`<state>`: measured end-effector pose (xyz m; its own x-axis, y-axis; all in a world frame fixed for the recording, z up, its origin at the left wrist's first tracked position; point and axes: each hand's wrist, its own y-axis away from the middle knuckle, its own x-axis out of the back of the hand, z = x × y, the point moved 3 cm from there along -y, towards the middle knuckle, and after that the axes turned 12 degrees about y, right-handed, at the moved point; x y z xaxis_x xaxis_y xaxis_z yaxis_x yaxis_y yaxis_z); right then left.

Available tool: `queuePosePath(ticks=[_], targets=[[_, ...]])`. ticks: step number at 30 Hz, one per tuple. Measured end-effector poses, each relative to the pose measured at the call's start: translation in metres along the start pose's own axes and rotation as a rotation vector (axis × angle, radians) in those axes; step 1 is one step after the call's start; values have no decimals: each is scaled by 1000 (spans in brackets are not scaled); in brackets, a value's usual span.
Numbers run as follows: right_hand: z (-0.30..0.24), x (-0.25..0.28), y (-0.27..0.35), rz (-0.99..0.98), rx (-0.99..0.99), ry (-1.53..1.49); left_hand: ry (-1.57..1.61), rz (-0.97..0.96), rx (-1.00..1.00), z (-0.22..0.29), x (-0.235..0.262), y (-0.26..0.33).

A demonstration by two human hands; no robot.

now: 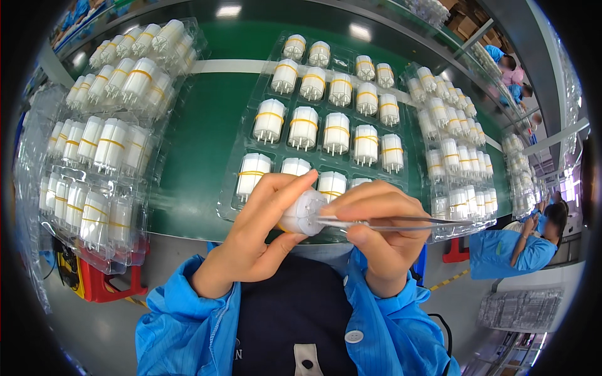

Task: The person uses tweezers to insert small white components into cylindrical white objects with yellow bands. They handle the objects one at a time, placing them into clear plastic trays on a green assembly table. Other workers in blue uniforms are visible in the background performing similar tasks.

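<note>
Nearest the head camera lay the wearer's blue jacket [395, 332], open over a dark shirt [295, 282]. Small pale lettering [238, 353] showed on the shirt, partly covered by the jacket's edge; it was the only writing plain enough to notice, and any marks on the goods were too small to tell.

Both hands met over the near edge of the bench [194, 163]. Fingers and thumb of the left hand [254, 241] closed around a white cylinder [300, 218], its end turned to the right. Thumb and fingers of the right hand [390, 219] pinched steel tweezers [433, 223], their tips at that end; whether they touched it, one could not tell.

Green covered the bench top, crossed by a pale strip [229, 66]. Beyond the hands sat a clear tray [233, 182] with rows of white tubes [303, 128], most ringed by yellow bands and showing pins. More filled trays stood at left [141, 178] and right [439, 233].

Around the bench were a grey floor [169, 254], a red stool [128, 285], striped tape [450, 279] and, at right, a co-worker [511, 250] in blue.
</note>
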<state>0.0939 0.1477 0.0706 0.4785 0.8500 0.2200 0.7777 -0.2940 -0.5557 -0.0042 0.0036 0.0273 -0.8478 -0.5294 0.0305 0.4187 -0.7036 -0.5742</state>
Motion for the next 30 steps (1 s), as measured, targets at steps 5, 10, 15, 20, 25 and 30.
queuePosePath(ticks=[5,10,15,20,25,30], targets=[[2,-5,1,-6,-35,14,-44,11,-10,0,0,2],[2,-6,0,-15,-28,64,-79,13,-25,-2,1,1],[2,-6,-1,-23,-36,53,-127,10,-33,0,2,0],[7,-5,1,4,-85,-23,-133,4,-39,1,2,-1],[8,-4,1,-10,-103,-12,-136,0,-40,0,2,-2],[7,-4,1,-8,-113,-17,-147,5,-38,1,3,-1]])
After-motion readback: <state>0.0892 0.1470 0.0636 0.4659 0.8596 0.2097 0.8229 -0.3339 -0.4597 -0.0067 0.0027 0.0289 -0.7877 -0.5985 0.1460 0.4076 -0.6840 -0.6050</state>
